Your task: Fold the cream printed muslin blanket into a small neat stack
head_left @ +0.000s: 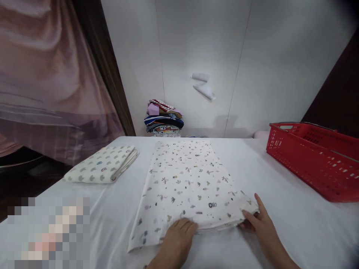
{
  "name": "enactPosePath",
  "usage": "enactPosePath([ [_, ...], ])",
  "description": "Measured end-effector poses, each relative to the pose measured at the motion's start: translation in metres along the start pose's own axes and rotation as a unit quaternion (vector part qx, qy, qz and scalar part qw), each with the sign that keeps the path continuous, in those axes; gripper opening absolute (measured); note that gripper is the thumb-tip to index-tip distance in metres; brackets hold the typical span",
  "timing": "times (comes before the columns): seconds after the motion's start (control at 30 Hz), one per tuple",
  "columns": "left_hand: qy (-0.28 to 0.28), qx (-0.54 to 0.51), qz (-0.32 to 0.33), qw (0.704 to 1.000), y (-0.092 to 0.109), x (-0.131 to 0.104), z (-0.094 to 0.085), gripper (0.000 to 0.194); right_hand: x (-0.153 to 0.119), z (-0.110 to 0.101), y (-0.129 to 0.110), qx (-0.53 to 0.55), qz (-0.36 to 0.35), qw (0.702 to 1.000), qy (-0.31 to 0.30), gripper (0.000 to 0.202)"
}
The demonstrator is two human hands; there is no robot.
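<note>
A white cloth (185,186) printed with small palm trees and other little figures lies folded in layers across the white-covered table. My left hand (179,239) rests at the near edge of this cloth, left of its middle, with the fingers bent together over the edge. At the near right corner, my right hand (259,224) has its thumb over the cloth and some fingers beneath it, while one finger points upward. The fingertips under the layers are hidden. To the left lies another folded cloth (101,164), cream with grey mushroom-like prints.
A red plastic basket (314,160) with metal handles stands at the right. Beyond the table's far edge is a stack of folded fabrics (164,119) near a pale wall (182,45). Pinkish drapery (50,74) hangs at left. The lower left corner is pixelated.
</note>
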State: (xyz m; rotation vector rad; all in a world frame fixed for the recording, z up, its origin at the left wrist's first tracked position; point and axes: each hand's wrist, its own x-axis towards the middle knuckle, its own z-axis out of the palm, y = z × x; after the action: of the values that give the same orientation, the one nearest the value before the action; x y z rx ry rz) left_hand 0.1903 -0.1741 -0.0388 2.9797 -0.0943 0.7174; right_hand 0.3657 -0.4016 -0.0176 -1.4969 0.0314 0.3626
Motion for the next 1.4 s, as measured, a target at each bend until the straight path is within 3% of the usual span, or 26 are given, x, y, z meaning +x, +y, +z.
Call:
enactPosePath([
  [0.2, 0.025, 0.048, -0.117, 0.992, -0.04, -0.043, -0.029, 0.044, -0.004, -0.006, 0.004, -0.002, -0.016, 1.0, 0.004, 0.114],
  [0.37, 0.048, 0.088, -0.139, 0.985, -0.068, -0.079, -0.047, 0.049, 0.001, -0.007, 0.002, 0.002, -0.009, 1.0, -0.017, 0.113],
  [0.53, 0.072, 0.107, -0.114, 0.985, -0.088, -0.079, -0.059, 0.042, 0.012, -0.006, -0.012, -0.014, -0.019, 0.999, -0.034, 0.109],
  [0.6, 0.073, 0.128, -0.101, 0.984, -0.104, -0.063, -0.067, 0.036, 0.025, -0.001, -0.022, -0.031, -0.03, 0.998, -0.051, 0.106],
  [0.67, 0.051, 0.155, -0.102, 0.981, -0.126, -0.034, -0.077, 0.031, 0.049, 0.009, -0.036, -0.048, -0.047, 0.995, -0.072, 0.102],
  [0.77, -0.041, 0.203, -0.126, 0.97, -0.164, 0.042, -0.098, 0.03, 0.105, 0.043, -0.077, -0.052, -0.071, 0.99, -0.113, 0.103],
  [0.83, -0.096, 0.253, -0.126, 0.955, -0.188, 0.108, -0.118, 0.029, 0.148, 0.073, -0.125, -0.041, -0.091, 0.988, -0.117, 0.103],
  [0.9, -0.062, 0.318, -0.092, 0.941, -0.205, 0.177, -0.149, 0.038, 0.184, 0.104, -0.19, -0.054, -0.142, 0.984, -0.097, 0.1],
  [0.97, 0.055, 0.392, -0.073, 0.916, -0.214, 0.238, -0.191, 0.068, 0.205, 0.127, -0.264, -0.027, -0.252, 0.966, -0.052, 0.091],
  [1.07, 0.173, 0.437, -0.105, 0.876, -0.212, 0.296, -0.259, 0.076, 0.209, 0.136, -0.356, 0.048, -0.386, 0.921, 0.03, 0.089],
  [1.13, 0.253, 0.463, -0.075, 0.846, -0.206, 0.307, -0.293, 0.078, 0.198, 0.127, -0.388, 0.062, -0.433, 0.899, 0.006, 0.09],
  [1.17, 0.265, 0.474, -0.049, 0.838, -0.202, 0.304, -0.303, 0.078, 0.191, 0.119, -0.394, 0.063, -0.45, 0.891, -0.011, 0.09],
  [1.23, 0.269, 0.478, -0.018, 0.836, -0.193, 0.288, -0.308, 0.079, 0.175, 0.102, -0.39, 0.057, -0.475, 0.877, -0.041, 0.09],
  [1.3, 0.241, 0.452, -0.016, 0.859, -0.183, 0.263, -0.295, 0.08, 0.16, 0.083, -0.37, 0.05, -0.488, 0.87, -0.052, 0.089],
  [1.4, 0.152, 0.363, -0.052, 0.918, -0.164, 0.214, -0.25, 0.065, 0.141, 0.054, -0.317, 0.027, -0.447, 0.893, -0.047, 0.084],
])
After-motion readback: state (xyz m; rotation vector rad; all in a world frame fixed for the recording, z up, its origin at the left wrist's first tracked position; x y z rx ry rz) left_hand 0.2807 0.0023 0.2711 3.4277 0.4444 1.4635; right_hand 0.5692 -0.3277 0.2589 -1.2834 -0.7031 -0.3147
